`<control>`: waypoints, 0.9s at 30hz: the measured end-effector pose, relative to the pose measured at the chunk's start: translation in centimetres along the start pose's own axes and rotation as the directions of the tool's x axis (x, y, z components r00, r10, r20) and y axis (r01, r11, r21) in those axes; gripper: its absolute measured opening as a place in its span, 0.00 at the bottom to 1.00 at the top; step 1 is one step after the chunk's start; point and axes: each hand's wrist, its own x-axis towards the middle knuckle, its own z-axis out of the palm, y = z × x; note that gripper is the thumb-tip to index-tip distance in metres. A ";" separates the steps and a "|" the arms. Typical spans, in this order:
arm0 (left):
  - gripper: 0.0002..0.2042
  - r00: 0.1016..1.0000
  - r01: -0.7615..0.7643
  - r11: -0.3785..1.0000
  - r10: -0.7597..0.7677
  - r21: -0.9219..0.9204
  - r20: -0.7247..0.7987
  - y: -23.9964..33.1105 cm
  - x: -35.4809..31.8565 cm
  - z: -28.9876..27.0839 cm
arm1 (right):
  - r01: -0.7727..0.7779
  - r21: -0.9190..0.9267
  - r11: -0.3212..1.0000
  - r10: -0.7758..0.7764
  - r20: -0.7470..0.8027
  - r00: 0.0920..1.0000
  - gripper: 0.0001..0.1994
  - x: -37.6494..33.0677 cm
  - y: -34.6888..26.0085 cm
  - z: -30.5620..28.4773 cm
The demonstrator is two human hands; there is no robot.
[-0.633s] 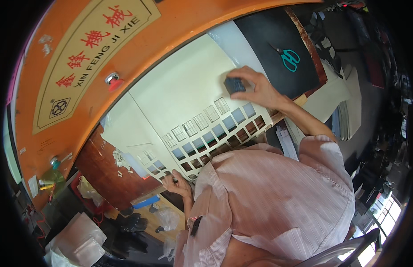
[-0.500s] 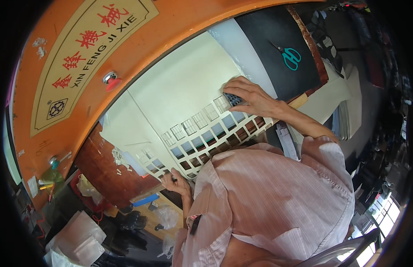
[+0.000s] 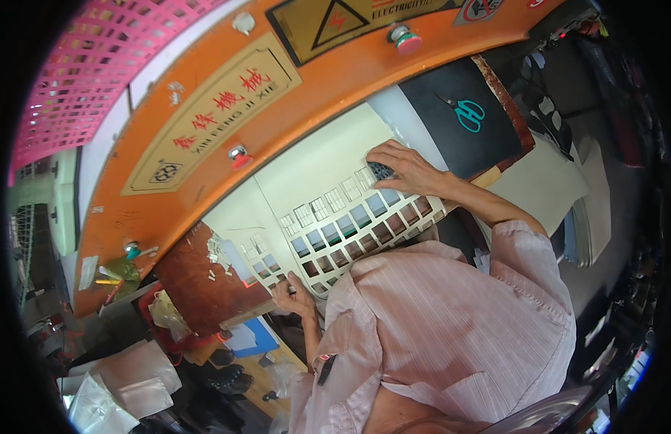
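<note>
A pale cream sheet point(image 3: 314, 165) lies on the work surface, with rows of rectangular cut-outs along its near side. My right hand point(image 3: 411, 168) is closed on a small dark cutting die point(image 3: 380, 171) with a gridded top, resting on the sheet at the right end of a row of cut outlines point(image 3: 334, 200). Those outlined pieces still sit in the sheet. At the near left corner, my left hand point(image 3: 295, 298) pinches the perforated edge of the sheet, thumb on top. Its other fingers are partly hidden.
An orange machine front point(image 3: 205, 177) with red-capped buttons arches over the far side. Teal scissors point(image 3: 468, 114) lie on a black mat point(image 3: 458, 141) at right. Small pale scraps point(image 3: 218, 253) are scattered on the brown board point(image 3: 187, 278) at left. A pink basket point(image 3: 97, 72) stands far left.
The view has shifted, bringing the pink basket and more of the machine front into sight. Both hands keep nearly the same places on the sheet, the right one still holding the cutting die.
</note>
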 end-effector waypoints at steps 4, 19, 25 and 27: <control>0.14 0.997 -0.047 0.998 0.044 -0.047 -0.061 -0.2 0.3 0.6 | -0.029 -0.035 0.999 0.015 -0.330 0.944 0.20 -0.2 -2.2 -1.4; 0.23 0.996 -0.026 0.994 0.017 -0.110 -0.086 -1.4 1.8 1.9 | 0.165 -0.009 0.986 -0.122 -0.717 0.686 0.07 -8.7 -11.1 -3.8; 0.23 0.997 -0.076 0.996 0.075 -0.052 -0.029 -2.1 2.6 2.0 | -0.211 0.172 0.962 0.271 -0.695 0.666 0.10 -16.5 -8.4 -0.8; 0.22 0.982 -0.151 0.988 0.148 -0.016 -0.113 -3.1 2.8 2.5 | -0.219 0.218 0.951 0.308 -0.700 0.644 0.08 -17.2 -8.2 -0.3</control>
